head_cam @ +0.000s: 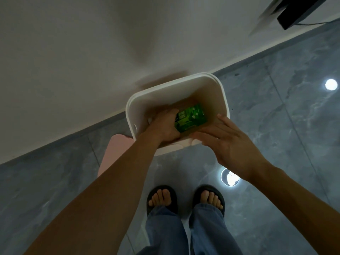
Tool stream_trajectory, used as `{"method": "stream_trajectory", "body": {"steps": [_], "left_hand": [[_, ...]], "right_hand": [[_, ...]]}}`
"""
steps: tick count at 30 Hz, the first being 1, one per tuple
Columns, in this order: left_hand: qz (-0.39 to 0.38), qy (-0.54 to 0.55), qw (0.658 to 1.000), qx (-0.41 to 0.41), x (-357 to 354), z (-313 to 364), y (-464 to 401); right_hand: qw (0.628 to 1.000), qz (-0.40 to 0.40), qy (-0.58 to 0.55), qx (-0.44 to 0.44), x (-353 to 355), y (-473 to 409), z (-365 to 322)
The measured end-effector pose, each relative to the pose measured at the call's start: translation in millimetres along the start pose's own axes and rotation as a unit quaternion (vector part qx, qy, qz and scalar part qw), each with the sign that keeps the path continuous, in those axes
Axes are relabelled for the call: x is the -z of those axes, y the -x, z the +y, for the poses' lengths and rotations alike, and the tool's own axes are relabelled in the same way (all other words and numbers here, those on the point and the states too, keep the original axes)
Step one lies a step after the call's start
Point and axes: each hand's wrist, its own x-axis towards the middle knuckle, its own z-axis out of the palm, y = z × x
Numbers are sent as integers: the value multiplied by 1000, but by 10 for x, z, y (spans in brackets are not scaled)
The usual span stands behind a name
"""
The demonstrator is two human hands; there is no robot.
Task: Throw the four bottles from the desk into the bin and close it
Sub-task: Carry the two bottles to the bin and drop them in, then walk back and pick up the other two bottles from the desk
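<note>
The left hand [165, 126] reaches inside the open bin [223, 100], its grip around a green-labelled bottle [191, 116] low in there, while the right hand [226, 142] hovers spread and empty at the bin's near rim; next comes letting go.

The glossy grey marble-patterned tile floor [266, 126] is carrying a white rounded-square plastic bin [132, 115], with a flat pink mat [110, 153] lying just beside it.

The left hand [165, 126] hides one end of the green-labelled bottle [191, 117] (cap not visible) and part of the bin [223, 96] floor.
</note>
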Motion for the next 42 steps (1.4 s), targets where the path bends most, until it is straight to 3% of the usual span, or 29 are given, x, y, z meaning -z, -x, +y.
{"method": "stream_trajectory", "body": {"steps": [4, 9, 13, 16, 19, 23, 34, 37, 42], "left_hand": [[37, 49, 997, -40, 150, 89, 230], [49, 56, 996, 50, 298, 211, 539], [99, 143, 982, 76, 586, 417, 1134], [108, 158, 974, 118, 830, 583, 1780], [30, 138, 975, 172, 1114, 790, 2530], [-10, 112, 973, 202, 1523, 1116, 3657], [-5, 220, 924, 314, 2280, 1867, 6071], [24, 248, 906, 341, 2280, 2000, 6428], [122, 370, 821, 418, 1975, 2213, 6940]], "right_hand": [[999, -33, 5, -32, 68, -11, -93], [996, -44, -22, -71, 300, -28, -314], [982, -63, -70, -162, 749, 107, -650], [936, -124, -167, -284, 1189, 316, -951], [876, -144, -246, -389, 1773, 634, -1331], [832, -200, -259, -448, 2710, 1063, -1912], [783, -372, -231, -442, 4652, 1796, -2924], [795, -398, -187, -418, 4904, 1782, -2951], [810, -418, -141, -386, 5116, 1657, -2746]]}}
